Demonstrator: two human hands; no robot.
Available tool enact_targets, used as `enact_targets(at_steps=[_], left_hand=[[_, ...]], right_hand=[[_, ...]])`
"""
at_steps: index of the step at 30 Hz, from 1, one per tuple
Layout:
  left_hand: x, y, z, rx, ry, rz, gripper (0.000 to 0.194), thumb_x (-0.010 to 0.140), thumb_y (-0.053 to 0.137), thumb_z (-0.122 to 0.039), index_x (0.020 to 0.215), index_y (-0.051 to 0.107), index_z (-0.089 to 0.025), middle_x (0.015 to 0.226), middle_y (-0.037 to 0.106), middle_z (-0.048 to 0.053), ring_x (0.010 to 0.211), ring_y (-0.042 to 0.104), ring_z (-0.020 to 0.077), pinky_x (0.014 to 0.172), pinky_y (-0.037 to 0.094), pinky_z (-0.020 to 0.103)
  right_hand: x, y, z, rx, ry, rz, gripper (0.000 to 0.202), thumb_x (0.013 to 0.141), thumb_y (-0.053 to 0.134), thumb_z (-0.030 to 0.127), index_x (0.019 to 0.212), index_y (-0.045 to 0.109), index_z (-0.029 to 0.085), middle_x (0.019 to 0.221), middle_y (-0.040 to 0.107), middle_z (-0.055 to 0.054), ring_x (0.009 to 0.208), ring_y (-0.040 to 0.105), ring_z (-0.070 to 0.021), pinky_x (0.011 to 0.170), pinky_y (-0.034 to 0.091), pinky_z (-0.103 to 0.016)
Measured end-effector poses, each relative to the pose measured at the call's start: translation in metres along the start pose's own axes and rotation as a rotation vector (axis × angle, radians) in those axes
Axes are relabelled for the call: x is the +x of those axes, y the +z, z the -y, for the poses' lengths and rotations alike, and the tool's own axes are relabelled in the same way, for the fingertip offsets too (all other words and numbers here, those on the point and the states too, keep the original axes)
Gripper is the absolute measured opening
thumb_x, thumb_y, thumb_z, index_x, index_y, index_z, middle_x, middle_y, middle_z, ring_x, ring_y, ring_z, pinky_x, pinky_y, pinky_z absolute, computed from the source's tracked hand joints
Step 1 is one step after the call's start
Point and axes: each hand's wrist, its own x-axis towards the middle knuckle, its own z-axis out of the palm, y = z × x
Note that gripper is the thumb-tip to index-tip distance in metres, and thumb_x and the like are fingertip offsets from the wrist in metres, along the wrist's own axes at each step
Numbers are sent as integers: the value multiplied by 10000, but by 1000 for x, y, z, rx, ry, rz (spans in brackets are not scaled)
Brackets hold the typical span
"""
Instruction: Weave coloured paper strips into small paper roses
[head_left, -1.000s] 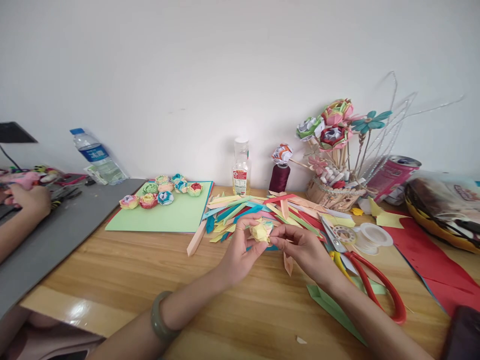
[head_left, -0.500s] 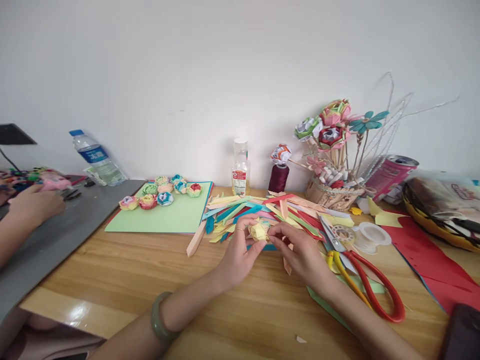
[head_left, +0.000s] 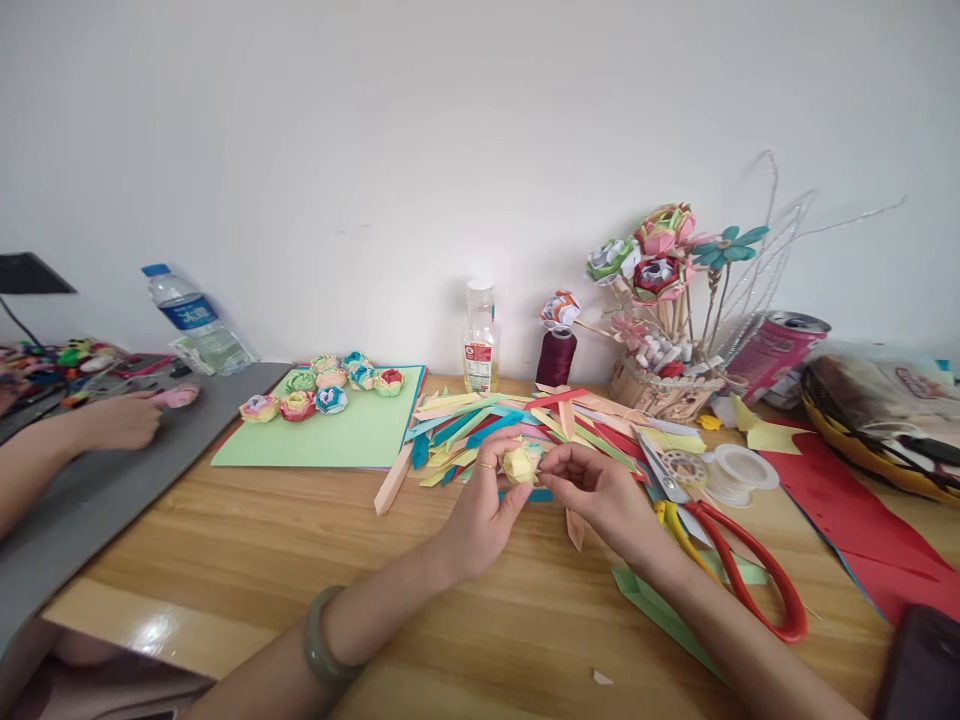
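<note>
A small pale yellow paper flower (head_left: 518, 462) is between my hands, above the wooden table. My left hand (head_left: 484, 510) is closed around it, thumb below and fingers behind. My right hand (head_left: 592, 490) pinches at the flower's right edge; its fingertips hide exactly what they grip. Just behind lies a heap of folded paper strips (head_left: 465, 425) in many colours. Scissors (head_left: 731, 555) with red and yellow handles rest beside my right forearm.
Several finished paper flowers (head_left: 298, 403) sit on green paper (head_left: 315, 447). A bottle (head_left: 480, 345), a dark red thread spool (head_left: 556, 360) and a basket (head_left: 660, 393) of flowers stand by the wall. At left, another person's hand (head_left: 124, 420) touches a pink object (head_left: 178, 396).
My right fingers have shifted slightly at the flower's edge, while my left hand keeps its hold. The other person's hand has moved right with the pink object.
</note>
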Motion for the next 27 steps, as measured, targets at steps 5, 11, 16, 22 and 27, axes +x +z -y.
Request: enact_targets(at_steps=[5, 11, 16, 22, 27], left_hand=[[-1, 1, -1, -23, -13, -10, 301, 872, 399, -284, 1150, 305, -219, 1340, 260, 132, 1196, 386, 205, 961, 405, 384], [-1, 1, 2, 37, 27, -10, 301, 866, 418, -266, 1143, 310, -221, 1334, 282, 135, 1194, 397, 215, 937, 417, 393], [-1, 0, 3, 168, 84, -20, 299, 862, 420, -214, 1144, 319, -228, 1322, 315, 131, 1228, 359, 226, 979, 359, 438], [-1, 0, -1, 177, 103, -20, 307, 857, 424, -192, 1146, 327, -227, 1317, 327, 135, 1234, 354, 224, 986, 351, 443], [-1, 0, 1, 183, 100, -20, 311, 857, 433, -206, 1150, 330, -232, 1336, 312, 130, 1242, 350, 228, 985, 352, 437]], right_hand=[[2, -1, 6, 85, 53, 9, 205, 669, 633, 339, 759, 583, 161, 726, 597, -13, 669, 561, -132, 642, 455, -247], [1, -1, 4, -1, 77, 19, 207, 678, 607, 354, 738, 593, 157, 704, 610, -17, 619, 553, -132, 568, 447, -240], [-4, 2, 7, -278, -43, -52, 124, 718, 527, 268, 679, 585, 165, 665, 618, -19, 586, 527, -134, 554, 419, -249], [-4, 4, 7, -258, -42, -82, 78, 686, 538, 239, 656, 557, 170, 625, 591, -4, 553, 507, -122, 529, 415, -240], [0, 1, 3, -33, 84, -18, 162, 654, 596, 305, 705, 585, 152, 682, 608, -13, 622, 548, -134, 589, 441, -248]])
